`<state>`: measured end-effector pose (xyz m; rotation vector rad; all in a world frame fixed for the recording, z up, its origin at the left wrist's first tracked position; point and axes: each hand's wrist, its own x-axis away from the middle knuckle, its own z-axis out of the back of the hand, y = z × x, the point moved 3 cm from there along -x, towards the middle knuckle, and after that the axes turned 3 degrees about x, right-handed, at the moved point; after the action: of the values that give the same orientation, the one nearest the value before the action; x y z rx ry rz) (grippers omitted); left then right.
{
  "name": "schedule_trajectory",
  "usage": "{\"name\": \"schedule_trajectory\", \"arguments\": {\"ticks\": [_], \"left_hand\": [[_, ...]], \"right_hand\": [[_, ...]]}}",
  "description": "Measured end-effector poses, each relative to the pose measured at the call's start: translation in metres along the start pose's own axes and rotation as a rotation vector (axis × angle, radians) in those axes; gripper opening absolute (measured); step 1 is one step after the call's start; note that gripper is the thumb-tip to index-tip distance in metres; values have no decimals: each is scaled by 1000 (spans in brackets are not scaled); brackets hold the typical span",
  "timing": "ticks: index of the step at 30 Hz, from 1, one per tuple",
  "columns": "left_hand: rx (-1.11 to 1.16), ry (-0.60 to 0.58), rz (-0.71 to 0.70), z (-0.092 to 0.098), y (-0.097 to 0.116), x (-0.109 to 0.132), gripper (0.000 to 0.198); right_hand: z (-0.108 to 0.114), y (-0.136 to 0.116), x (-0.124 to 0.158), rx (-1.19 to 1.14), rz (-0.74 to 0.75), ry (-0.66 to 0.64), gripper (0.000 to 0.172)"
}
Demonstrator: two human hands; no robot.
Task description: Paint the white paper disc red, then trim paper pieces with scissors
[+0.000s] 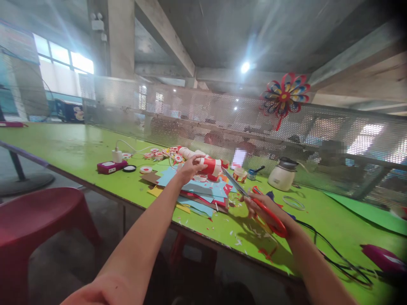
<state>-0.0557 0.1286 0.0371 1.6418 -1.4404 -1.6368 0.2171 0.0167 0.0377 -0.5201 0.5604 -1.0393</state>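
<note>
My left hand (190,168) is closed round a red and white paper cylinder (211,167), held on its side over a pile of coloured paper sheets (190,188). In my right hand (262,207) is a pair of scissors with red handles (276,222). Their metal blades (234,182) point up and left, with the tips close to the cylinder's right end; whether they touch it I cannot tell. Small white and red paper scraps (238,241) lie on the green table below my right hand.
Red and white paper rounds (159,154) lie at the back left, near a purple power strip (111,166) with a white charger. A white jug (282,174) stands back right. Black cables (330,248) cross the right side. A perforated metal screen (203,114) borders the green table (63,144).
</note>
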Motion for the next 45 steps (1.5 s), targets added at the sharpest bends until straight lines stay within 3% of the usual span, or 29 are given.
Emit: {"name": "schedule_trajectory", "arguments": {"ticks": [10, 25, 32, 45], "left_hand": [[-287, 163, -151, -10, -4, -1, 48], [-552, 204, -364, -21, -4, -2, 39], [-596, 191, -379, -28, -3, 3, 37], [-662, 221, -301, -34, -13, 2, 40]], "right_hand": [[-20, -7, -6, 17, -2, 45, 53], [-38, -21, -7, 533, -72, 240, 51], [-39, -23, 0, 872, -74, 335, 54], [-34, -20, 1, 896, -35, 380, 58]]}}
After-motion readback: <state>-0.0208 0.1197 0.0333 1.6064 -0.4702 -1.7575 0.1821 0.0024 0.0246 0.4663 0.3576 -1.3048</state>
